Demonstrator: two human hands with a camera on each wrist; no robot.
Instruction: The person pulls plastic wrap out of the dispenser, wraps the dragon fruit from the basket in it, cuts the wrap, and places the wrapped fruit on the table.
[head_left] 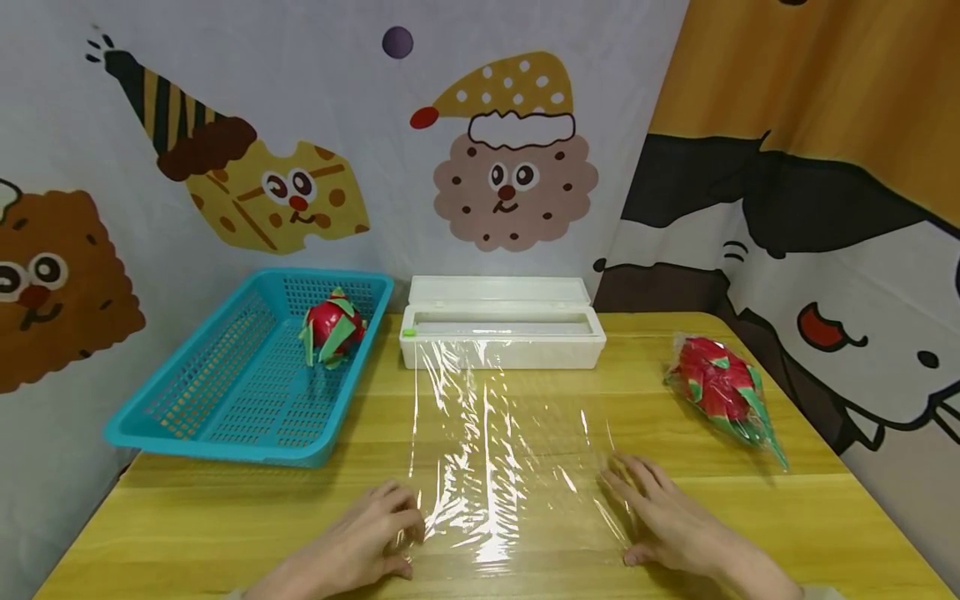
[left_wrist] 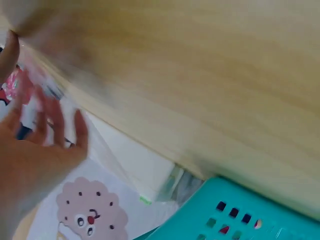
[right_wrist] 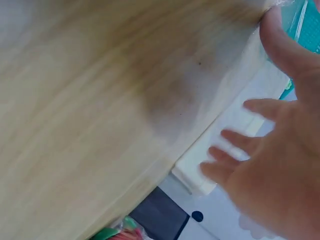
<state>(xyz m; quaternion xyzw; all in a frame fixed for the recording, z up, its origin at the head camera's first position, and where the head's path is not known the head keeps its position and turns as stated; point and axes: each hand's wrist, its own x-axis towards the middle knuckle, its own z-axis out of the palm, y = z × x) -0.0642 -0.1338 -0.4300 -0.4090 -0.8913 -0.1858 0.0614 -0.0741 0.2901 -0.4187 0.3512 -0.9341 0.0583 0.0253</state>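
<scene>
A sheet of clear plastic wrap stretches from a white dispenser box toward me over the wooden table. My left hand is at the sheet's left edge, fingers bent loosely and thumb low near the tabletop. At the opposite edge is my right hand, its fingers spread and its thumb pointing in toward the sheet. Both wrist views show fingers apart, in the left hand as in the right hand. The dispenser's lid stands up at the back.
A blue plastic basket stands at the left with a red and green dragon fruit inside. Another dragon fruit, wrapped in clear film, lies on the table at the right. Behind hangs a cartoon-printed curtain.
</scene>
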